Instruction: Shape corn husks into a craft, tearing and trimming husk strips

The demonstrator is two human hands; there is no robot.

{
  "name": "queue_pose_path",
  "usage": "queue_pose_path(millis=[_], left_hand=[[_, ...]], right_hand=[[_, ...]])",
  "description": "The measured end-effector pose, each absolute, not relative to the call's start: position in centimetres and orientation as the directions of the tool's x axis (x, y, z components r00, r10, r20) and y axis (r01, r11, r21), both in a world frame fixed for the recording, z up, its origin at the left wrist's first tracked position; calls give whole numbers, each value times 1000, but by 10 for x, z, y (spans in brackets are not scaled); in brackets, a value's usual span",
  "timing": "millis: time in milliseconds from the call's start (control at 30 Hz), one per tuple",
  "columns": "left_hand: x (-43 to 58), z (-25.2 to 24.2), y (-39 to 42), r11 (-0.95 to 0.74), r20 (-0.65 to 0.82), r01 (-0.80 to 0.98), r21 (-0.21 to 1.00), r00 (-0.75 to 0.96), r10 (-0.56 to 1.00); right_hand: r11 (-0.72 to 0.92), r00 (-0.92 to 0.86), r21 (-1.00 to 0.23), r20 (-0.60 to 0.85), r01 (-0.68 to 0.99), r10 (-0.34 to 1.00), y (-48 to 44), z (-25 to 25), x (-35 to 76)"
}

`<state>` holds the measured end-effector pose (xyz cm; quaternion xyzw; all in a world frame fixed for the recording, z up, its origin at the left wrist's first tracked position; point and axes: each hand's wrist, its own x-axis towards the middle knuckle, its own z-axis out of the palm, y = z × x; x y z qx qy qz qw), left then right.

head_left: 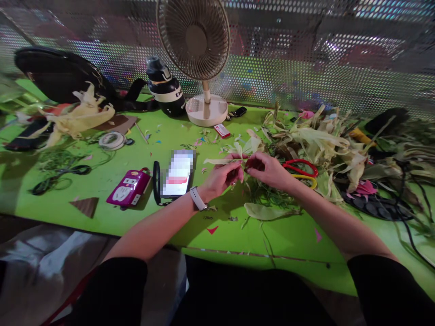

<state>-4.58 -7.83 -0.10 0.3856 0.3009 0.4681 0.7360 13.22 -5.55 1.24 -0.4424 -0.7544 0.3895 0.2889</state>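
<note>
Both hands meet over the middle of the green table (190,231). My left hand (226,174) pinches a pale strip of corn husk (219,161) that sticks out leftward past the fingers. Touching the same piece, my right hand (267,167) has its thumb and fingertips pressed together at the husk's other end. More pale husk fans up just behind the fingers. Below the hands lie green stringy scraps and one loose husk leaf (270,212). Scissors with red and yellow handles (302,168) lie beside my right wrist, partly under husks.
A big heap of dried husks (316,136) covers the right side, near a black palette (377,206) and cables. Leftward are a lit phone (178,174), a purple power socket (129,188) and a tape roll (112,141). A fan (206,111), bottle (166,90) and black bag (64,74) stand behind.
</note>
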Motion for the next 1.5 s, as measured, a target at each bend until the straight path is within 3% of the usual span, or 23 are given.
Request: queue_pose_path(millis=[167,367,667,900,1267,1500], left_hand=[[-46,-3,-77,279,-84,-460,843,399,913],[-46,-1,-77,246,-83,-459,854,345,935],[-51,1,-75,332,-65,-496,802,481,874],[-50,-1,-76,281,-56,-444,851,455,889],[-52,1,-78,42,63,-220,975,451,891],[-50,-6,-78,5,65,-135,991,510,858]], right_hand=[[433,-461,-786,216,440,861,-61,17,130],[314,-404,-843,128,437,906,-62,22,130],[431,-443,-780,223,453,869,-63,16,128],[489,-458,-759,284,429,842,-66,28,130],[243,-449,-904,65,351,891,-60,42,141],[-136,-489,-945,-273,298,828,-56,31,136]])
